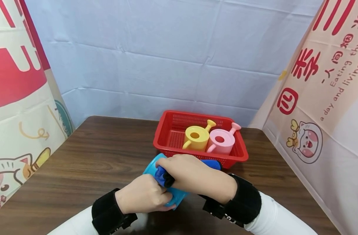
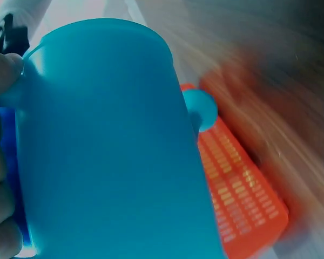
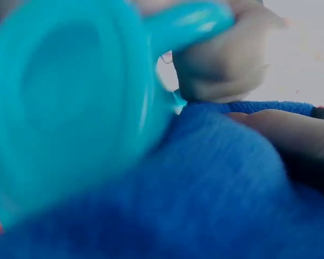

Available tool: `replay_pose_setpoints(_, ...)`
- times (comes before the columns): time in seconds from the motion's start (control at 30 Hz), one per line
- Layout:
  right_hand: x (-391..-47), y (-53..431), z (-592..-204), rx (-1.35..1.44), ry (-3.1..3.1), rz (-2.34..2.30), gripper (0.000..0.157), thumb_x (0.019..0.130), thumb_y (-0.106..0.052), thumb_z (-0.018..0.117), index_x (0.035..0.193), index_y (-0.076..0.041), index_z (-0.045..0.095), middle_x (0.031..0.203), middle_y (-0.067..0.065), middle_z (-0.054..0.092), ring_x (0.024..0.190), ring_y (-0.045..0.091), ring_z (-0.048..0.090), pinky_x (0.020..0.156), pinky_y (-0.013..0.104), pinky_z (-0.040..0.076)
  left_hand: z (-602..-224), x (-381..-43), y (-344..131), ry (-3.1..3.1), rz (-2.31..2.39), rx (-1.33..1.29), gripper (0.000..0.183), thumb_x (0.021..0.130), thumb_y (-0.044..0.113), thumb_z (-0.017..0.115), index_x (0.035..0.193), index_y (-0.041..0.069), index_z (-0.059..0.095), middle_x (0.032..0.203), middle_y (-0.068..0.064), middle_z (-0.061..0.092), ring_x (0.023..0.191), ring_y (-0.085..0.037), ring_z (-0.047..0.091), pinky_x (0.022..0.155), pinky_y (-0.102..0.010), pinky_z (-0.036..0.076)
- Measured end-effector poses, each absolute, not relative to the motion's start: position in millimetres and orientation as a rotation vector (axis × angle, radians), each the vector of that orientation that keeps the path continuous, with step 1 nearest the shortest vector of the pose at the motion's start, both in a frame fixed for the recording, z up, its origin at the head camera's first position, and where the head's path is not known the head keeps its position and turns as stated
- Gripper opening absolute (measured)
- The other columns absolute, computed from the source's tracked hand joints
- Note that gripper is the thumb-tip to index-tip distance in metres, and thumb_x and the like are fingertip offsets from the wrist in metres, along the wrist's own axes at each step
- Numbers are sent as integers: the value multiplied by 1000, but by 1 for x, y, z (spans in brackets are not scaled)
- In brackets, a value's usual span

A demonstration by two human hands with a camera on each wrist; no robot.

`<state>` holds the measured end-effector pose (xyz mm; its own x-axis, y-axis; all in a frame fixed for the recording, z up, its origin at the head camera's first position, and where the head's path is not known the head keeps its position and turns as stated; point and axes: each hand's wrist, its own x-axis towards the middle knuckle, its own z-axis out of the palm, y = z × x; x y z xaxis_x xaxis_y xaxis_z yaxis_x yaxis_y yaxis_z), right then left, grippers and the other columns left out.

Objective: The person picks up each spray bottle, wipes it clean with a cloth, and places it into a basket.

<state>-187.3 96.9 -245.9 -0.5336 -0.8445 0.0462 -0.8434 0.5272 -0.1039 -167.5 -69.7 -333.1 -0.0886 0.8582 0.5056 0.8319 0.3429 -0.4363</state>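
A light-blue toy watering can (image 1: 179,195) is held tilted above the table's near middle. My left hand (image 1: 145,195) grips it by its handle (image 3: 189,24), fingers curled round. In the left wrist view, the can's smooth side (image 2: 108,140) fills the middle, with its round spout head (image 2: 201,109) showing behind. My right hand (image 1: 193,174) holds a blue cloth (image 1: 160,176) bunched in its fingers, against or close to the can. Fleecy cloth (image 3: 178,189) covers the lower right wrist view, beside the can's round opening (image 3: 65,97). Both hands hide much of the can.
Just behind the hands stands a red perforated basket (image 1: 164,130). Inside it, on the right, are a yellow watering can (image 1: 200,142) and a pink watering can (image 1: 225,148). The dark wooden table (image 1: 108,147) meets hanging cloths at the back and sides.
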Motion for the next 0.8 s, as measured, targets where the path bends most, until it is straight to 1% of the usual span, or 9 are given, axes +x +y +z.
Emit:
replay_pose_setpoints(0.07, -186, 102, -246, -1481, 2739, -223, 39, 73, -24, 80, 103, -15, 58, 72, -7, 57, 65, 7, 56, 68, 25, 50, -332, -170, -73, -1919, 51, -1454, 39, 83, 40, 66, 60, 20, 41, 51, 9, 29, 42, 0, 30, 46, -12, 28)
replay_pose_setpoints(0.13, -185, 107, -247, -1449, 2757, -260, 46, 73, -25, 80, 112, -14, 56, 80, -5, 62, 69, 8, 59, 71, 27, 51, -330, -173, -77, -1912, 67, -1429, 39, 80, 41, 70, 61, 20, 43, 51, 9, 30, 42, 0, 31, 46, -11, 31)
replay_pose_setpoints(0.2, -184, 111, -248, -1412, 2777, -288, 49, 74, -26, 80, 114, -14, 56, 86, -4, 64, 72, 9, 60, 73, 30, 52, -328, -175, -80, -1917, 58, -1407, 40, 76, 42, 74, 61, 20, 45, 51, 9, 31, 42, 0, 31, 48, -10, 34)
replay_pose_setpoints(0.3, -184, 115, -250, -1369, 2802, -334, 47, 74, -27, 79, 114, -14, 56, 84, -5, 63, 69, 9, 58, 71, 29, 52, -326, -176, -84, -1929, 54, -1373, 41, 72, 43, 78, 64, 18, 47, 52, 9, 34, 42, -1, 34, 49, -11, 38)
replay_pose_setpoints(0.43, -183, 116, -252, -1360, 2849, -335, 44, 74, -28, 79, 109, -14, 58, 80, -6, 61, 67, 8, 56, 68, 28, 51, -325, -178, -86, -1937, 66, -1336, 44, 70, 43, 80, 64, 17, 46, 51, 8, 35, 42, -2, 34, 47, -13, 36)
replay_pose_setpoints(0.63, -185, 110, -255, -1429, 2898, -239, 39, 70, -29, 82, 100, -17, 61, 81, -6, 60, 72, 10, 57, 67, 30, 52, -326, -177, -83, -1912, 88, -1357, 41, 75, 39, 77, 62, 18, 44, 51, 8, 34, 41, -2, 32, 45, -12, 33)
replay_pose_setpoints(0.8, -187, 103, -252, -1497, 2895, -132, 46, 66, -27, 85, 104, -18, 61, 89, -6, 64, 81, 12, 58, 67, 30, 52, -328, -174, -78, -1897, 77, -1373, 37, 80, 35, 71, 62, 18, 43, 51, 8, 33, 42, -2, 29, 45, -12, 30)
